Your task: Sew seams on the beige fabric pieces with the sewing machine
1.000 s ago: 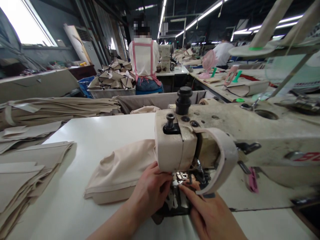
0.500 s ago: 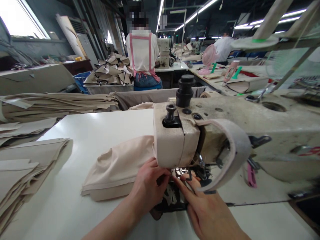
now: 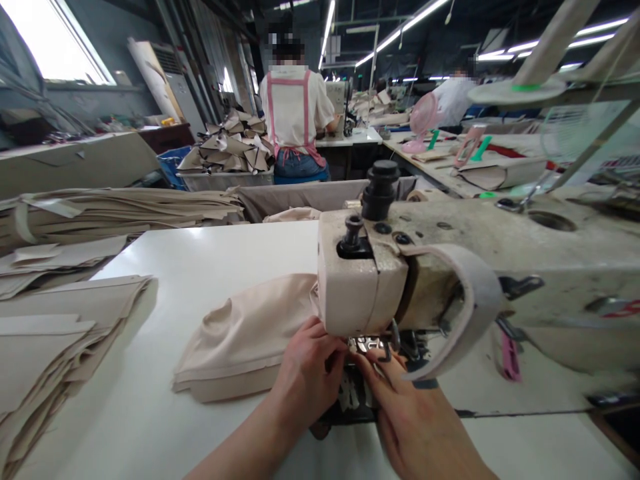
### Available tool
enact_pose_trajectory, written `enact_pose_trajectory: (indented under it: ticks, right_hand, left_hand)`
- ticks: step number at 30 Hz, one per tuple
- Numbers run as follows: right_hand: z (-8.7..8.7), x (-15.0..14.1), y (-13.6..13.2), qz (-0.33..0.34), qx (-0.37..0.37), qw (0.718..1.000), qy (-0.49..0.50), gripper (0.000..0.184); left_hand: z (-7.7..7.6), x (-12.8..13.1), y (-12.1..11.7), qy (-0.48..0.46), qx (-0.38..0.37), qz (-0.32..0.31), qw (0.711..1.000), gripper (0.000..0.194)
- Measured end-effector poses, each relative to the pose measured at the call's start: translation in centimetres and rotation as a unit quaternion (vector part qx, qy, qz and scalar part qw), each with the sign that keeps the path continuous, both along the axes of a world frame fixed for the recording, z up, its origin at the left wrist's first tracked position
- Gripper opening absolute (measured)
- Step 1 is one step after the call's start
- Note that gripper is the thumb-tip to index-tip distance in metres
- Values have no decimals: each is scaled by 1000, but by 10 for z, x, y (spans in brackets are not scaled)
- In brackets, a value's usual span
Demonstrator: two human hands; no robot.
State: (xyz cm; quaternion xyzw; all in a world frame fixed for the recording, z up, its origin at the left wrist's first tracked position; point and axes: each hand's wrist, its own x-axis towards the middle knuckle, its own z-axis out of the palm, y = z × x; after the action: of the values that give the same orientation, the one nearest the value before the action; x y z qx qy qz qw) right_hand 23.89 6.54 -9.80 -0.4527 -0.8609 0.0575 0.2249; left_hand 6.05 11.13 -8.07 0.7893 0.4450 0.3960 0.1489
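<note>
Sewing machine head (image 3: 355, 297) hides right end of beige fabric piece (image 3: 257, 333). Red lettering (image 3: 623, 309) blurred, cut off by right edge. Can't tell if left hand (image 3: 313, 363) grips anything.

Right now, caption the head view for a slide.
Bare hands close together at an industrial sewing machine, a beige fabric piece lying on the white tabletop.

A beige fabric piece (image 3: 250, 333) lies creased and slightly puffed left of the frame's centre, a seam along its lower edge, its right end hidden behind the scuffed off-white sewing machine (image 3: 357, 293), which spans centre to right edge.
</note>
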Motion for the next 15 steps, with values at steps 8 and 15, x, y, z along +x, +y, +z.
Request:
enact_pose_trajectory:
  ticks: [8,15]
  right_hand:
    - [4,2,-4,-5,16,999,35,41]
    - [4,1,-5,-20,9,998,59,47]
  left_hand:
    - [1,3,14,-4,-3,27,1000,16]
    - [3,0,15,-9,-7,37,999,18]
